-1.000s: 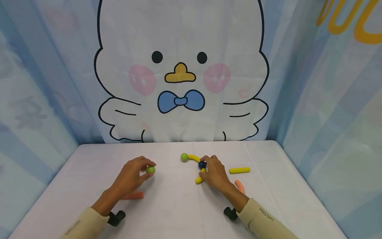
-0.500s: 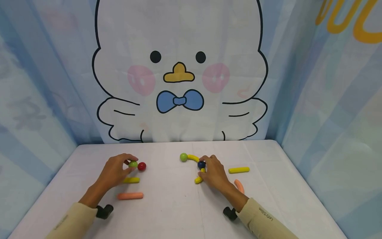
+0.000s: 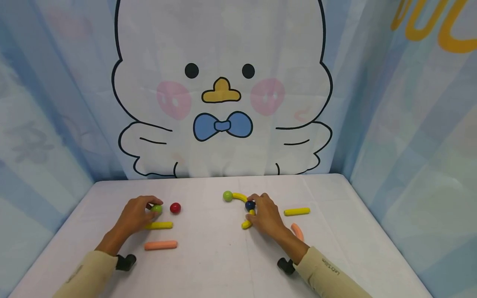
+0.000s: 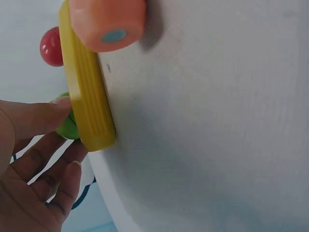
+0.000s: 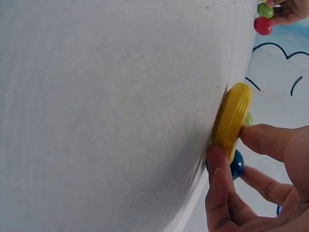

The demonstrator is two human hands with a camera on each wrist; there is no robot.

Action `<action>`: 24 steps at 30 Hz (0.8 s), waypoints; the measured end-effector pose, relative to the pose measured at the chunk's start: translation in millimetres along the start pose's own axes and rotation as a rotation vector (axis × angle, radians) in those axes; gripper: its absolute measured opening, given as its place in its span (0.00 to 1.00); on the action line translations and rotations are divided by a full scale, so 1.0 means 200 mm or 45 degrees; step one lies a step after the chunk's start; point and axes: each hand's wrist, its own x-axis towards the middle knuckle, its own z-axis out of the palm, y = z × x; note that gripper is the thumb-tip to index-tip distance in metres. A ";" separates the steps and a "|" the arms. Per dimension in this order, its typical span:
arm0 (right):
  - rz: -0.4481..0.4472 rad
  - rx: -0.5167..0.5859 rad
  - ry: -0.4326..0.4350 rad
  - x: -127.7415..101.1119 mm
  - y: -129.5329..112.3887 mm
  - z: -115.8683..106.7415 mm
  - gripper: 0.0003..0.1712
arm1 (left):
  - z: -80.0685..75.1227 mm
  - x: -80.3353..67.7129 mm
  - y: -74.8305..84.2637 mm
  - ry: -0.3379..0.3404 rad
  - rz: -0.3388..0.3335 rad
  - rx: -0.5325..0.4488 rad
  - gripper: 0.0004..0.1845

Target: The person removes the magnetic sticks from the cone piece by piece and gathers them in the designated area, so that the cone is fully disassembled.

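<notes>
In the head view my left hand (image 3: 137,215) pinches a green ball (image 3: 157,209) between thumb and fingers at the table's left side. A red ball (image 3: 175,207) lies just to its right, apart from it. Below the hand a straight yellow stick (image 4: 89,92) covers part of the green ball in the left wrist view. My right hand (image 3: 265,216) grips a joined chain near the middle: its thumb presses a curved yellow stick (image 5: 231,116), other fingers are at the dark blue ball (image 3: 250,205). From that ball another curved yellow stick (image 3: 239,196) leads to a green ball (image 3: 227,195).
An orange stick (image 3: 161,245) lies nearest me on the left, with a teal disc on its end. Right of my right hand are a straight yellow stick (image 3: 297,211) and a curved orange stick (image 3: 297,231), partly behind the wrist. A printed curtain (image 3: 223,157) rises behind the white table.
My left hand has moved left with the green ball, past the red ball. The red ball and straight yellow stick, hidden before, now show. My right hand keeps its hold on the chain.
</notes>
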 end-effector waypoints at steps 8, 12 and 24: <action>0.006 -0.002 0.001 0.00 -0.01 0.00 0.32 | 0.00 0.00 0.00 0.027 -0.004 0.026 0.21; 0.007 -0.001 -0.002 0.00 -0.01 0.00 0.32 | 0.01 0.00 0.06 0.111 0.015 0.030 0.21; -0.009 -0.003 -0.004 0.00 0.00 0.00 0.31 | 0.11 0.00 0.40 0.192 0.212 -0.013 0.23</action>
